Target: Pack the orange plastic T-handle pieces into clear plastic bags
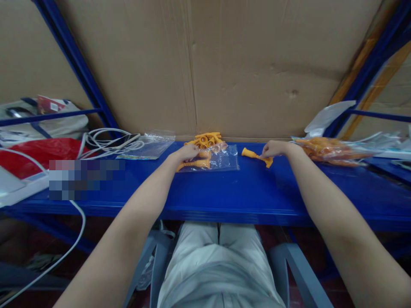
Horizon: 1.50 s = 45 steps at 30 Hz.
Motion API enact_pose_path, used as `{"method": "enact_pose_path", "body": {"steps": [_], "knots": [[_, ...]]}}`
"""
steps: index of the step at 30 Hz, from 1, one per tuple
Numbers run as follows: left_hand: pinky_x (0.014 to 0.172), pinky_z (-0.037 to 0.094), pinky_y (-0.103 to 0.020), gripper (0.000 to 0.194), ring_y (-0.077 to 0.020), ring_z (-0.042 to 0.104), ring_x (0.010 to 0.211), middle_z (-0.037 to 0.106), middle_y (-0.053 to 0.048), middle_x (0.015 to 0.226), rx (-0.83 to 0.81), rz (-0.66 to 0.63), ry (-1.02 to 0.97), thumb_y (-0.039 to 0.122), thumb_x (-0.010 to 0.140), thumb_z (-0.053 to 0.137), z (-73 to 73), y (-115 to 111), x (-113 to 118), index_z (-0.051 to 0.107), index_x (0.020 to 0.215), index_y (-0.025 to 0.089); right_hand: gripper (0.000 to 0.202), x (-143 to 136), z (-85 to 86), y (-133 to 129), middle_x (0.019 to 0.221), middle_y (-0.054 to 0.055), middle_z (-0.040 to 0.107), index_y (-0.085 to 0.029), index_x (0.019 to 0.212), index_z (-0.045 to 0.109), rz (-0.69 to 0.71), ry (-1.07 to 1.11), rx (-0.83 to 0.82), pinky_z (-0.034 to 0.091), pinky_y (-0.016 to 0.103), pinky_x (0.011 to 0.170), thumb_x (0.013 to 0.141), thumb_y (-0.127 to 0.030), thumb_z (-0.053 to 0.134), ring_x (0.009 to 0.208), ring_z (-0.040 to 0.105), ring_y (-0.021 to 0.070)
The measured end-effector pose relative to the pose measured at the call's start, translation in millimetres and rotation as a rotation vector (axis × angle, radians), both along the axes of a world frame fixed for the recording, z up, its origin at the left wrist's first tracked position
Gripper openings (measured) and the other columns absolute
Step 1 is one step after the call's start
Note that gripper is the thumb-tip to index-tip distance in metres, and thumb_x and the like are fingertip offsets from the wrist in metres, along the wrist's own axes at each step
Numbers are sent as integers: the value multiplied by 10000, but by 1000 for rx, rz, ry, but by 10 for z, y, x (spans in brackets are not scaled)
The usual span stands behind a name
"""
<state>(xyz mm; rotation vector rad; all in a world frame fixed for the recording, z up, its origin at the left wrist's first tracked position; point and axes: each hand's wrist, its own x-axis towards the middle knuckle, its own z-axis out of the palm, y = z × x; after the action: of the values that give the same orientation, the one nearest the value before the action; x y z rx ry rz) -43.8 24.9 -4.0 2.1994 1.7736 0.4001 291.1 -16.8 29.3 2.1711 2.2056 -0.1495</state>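
My right hand (272,149) pinches an orange plastic piece (248,152) with a ribbed, flared end, low over the blue table. To its left lies a clear plastic bag (228,158) with similar orange pieces (203,163) in or under it; which of the two I cannot tell. My left hand (189,151) is closed at the left side of this bag, and its fingertips are partly hidden among the orange pieces. A loose pile of orange pieces (208,139) sits just behind the bag, against the cardboard.
A filled bag of orange pieces (327,149) lies at the right. To the left are a flat clear packet (154,145), coiled white cable (109,143) and a red plastic bag (38,156). Blue metal posts (77,64) and a cardboard wall (244,68) bound the blue table (231,192).
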Motion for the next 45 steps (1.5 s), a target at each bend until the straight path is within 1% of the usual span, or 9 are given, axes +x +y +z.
{"method": "enact_pose_path", "body": {"steps": [7,12,17,21,31,34,40,42,45], "knots": [[447,361,-252,296,-137,453,377,462,-12,419,-12,1,-8,205,875,446,27,-22,7,587,619,164,25,-89,-66,24,690,19,719,-175,684,728,78,2,31,447,212,559,689,-185,705,674,663,160],[439,366,-256,326,-137,452,376,449,-18,399,-10,2,-8,228,890,433,12,-13,8,622,633,158,130,-90,51,-31,710,20,725,-172,780,757,96,70,145,476,216,590,711,-145,650,666,671,157],[451,380,-265,281,-146,478,396,476,-27,419,-25,-5,-13,255,872,491,19,-10,5,641,654,162,227,-39,196,-98,753,11,736,-183,936,773,213,212,190,506,230,622,742,-231,665,638,671,148],[471,383,-279,248,-154,487,412,460,-23,413,-24,-12,5,246,849,521,46,-31,24,642,648,168,212,-186,179,-129,708,-6,726,-194,911,782,267,175,123,500,230,607,724,-217,684,607,667,147],[417,370,-251,293,-130,478,384,474,-10,420,-111,-101,-96,308,908,519,60,-151,229,627,680,159,163,-574,83,-221,791,14,756,-183,845,790,364,153,206,488,207,651,731,-202,675,727,682,152],[461,396,-246,277,-152,557,469,526,-28,478,-50,-86,-103,285,917,503,101,-189,274,654,729,151,192,-545,108,-223,804,15,758,-181,883,791,364,201,239,490,209,647,737,-210,670,717,673,149],[653,464,-247,248,-245,678,894,728,-136,887,285,166,46,273,898,502,114,-111,152,714,912,145,212,-526,124,-218,805,29,756,-153,898,789,346,243,245,492,216,635,745,-195,649,704,672,149],[685,475,-251,268,-268,678,955,730,-160,972,270,212,90,327,890,524,93,-77,91,712,947,145,197,-543,117,-223,803,28,755,-155,878,788,351,237,255,492,215,636,742,-198,651,717,675,152],[702,487,-237,278,-264,692,935,736,-134,933,180,155,101,394,856,587,58,-43,45,707,970,172,191,-576,109,-240,801,30,755,-151,875,785,345,257,256,496,208,630,744,-205,656,725,678,150]]}}
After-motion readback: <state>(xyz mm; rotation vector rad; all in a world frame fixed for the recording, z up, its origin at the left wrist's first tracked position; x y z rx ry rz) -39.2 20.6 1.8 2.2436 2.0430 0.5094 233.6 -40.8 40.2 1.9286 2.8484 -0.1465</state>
